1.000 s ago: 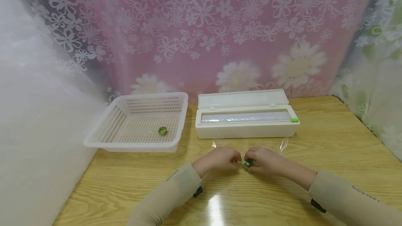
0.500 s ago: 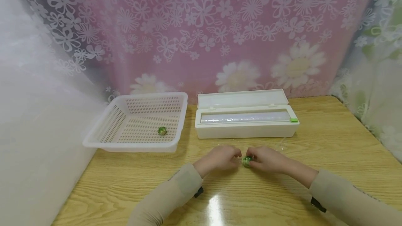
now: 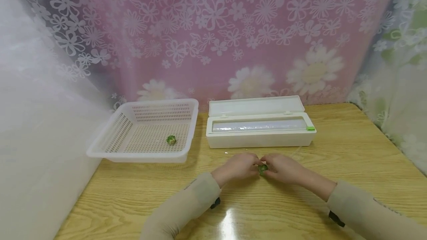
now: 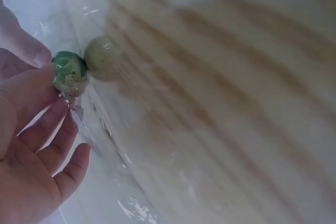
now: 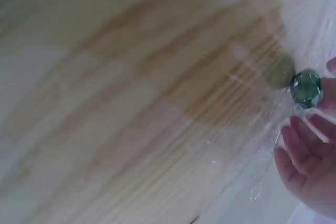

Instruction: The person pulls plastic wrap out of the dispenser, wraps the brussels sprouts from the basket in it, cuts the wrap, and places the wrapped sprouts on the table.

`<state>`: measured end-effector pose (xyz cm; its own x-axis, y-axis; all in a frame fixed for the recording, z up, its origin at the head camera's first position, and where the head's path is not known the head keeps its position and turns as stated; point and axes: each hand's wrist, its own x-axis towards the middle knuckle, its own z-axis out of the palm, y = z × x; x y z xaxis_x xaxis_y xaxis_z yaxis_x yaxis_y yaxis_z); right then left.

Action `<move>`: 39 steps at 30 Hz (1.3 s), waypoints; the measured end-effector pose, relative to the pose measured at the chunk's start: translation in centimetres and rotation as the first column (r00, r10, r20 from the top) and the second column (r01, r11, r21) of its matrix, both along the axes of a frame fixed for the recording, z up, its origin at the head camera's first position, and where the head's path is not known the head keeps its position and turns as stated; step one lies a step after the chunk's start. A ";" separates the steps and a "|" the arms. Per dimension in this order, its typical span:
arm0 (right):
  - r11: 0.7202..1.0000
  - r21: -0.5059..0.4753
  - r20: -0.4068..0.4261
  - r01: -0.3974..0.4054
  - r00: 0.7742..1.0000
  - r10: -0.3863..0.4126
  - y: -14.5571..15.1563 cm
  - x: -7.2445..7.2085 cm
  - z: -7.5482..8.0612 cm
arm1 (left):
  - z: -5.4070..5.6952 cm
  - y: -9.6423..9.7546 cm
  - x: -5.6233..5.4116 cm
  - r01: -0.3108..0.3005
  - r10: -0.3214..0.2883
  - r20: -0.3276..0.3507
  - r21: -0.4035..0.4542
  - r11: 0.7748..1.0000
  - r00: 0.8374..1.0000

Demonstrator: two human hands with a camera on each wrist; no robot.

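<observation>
Since fingers (image 4: 37,88) cover its edge, the green sprout (image 4: 70,71) shows partly.

The left hand (image 3: 239,167) and right hand (image 3: 284,168) partly hide the sprout (image 3: 262,169); the bottom edge cuts off the left sleeve (image 3: 183,203).

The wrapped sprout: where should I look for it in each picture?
Head: wrapped sprout, below and right of centre, between left hand and right hand.
Left wrist: wrapped sprout, toward the left edge, above mid-height.
Right wrist: wrapped sprout, near the right edge, just above mid-height.
Shared landmark: the wood-grained table.
</observation>
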<state>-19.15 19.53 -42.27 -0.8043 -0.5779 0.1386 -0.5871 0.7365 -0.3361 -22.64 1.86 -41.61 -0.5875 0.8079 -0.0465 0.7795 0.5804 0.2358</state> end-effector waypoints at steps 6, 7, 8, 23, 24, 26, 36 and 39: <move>0.998 0.031 -0.126 0.051 0.991 -0.047 -0.4 0.0 -0.1 | -0.6 0.4 -0.8 -0.043 0.043 0.069 -0.002 0.999 0.997; 0.998 0.038 -0.151 0.040 0.988 -0.034 -0.5 0.0 -0.1 | -0.6 0.5 -1.0 -0.044 0.044 0.078 -0.003 0.999 0.996; 0.999 0.043 -0.179 0.026 0.984 -0.018 -0.6 0.0 -0.1 | -0.7 0.5 -1.1 -0.044 0.044 0.080 -0.004 0.999 0.996; 0.988 0.145 -0.330 -0.061 0.938 0.106 -1.0 -0.2 0.0 | -0.5 0.8 -1.4 -0.051 0.039 0.209 0.054 0.997 0.977; 0.987 0.143 -0.330 -0.072 0.937 0.116 -1.0 -0.3 -0.1 | -0.4 0.8 -1.2 -0.059 0.044 0.232 0.060 0.996 0.972; 0.986 0.142 -0.337 -0.091 0.932 0.134 -0.9 -0.3 -0.2 | -0.3 0.8 -1.0 -0.057 0.038 0.246 0.068 0.996 0.968; 0.991 0.097 -0.239 -0.096 0.964 0.117 -0.5 -1.0 0.0 | -0.2 0.2 -0.9 -0.084 0.068 0.205 0.068 0.994 0.976; 0.997 0.047 -0.146 -0.068 0.987 0.074 -0.3 -1.4 0.1 | 0.1 0.2 -0.8 -0.079 0.069 0.133 0.072 0.994 0.989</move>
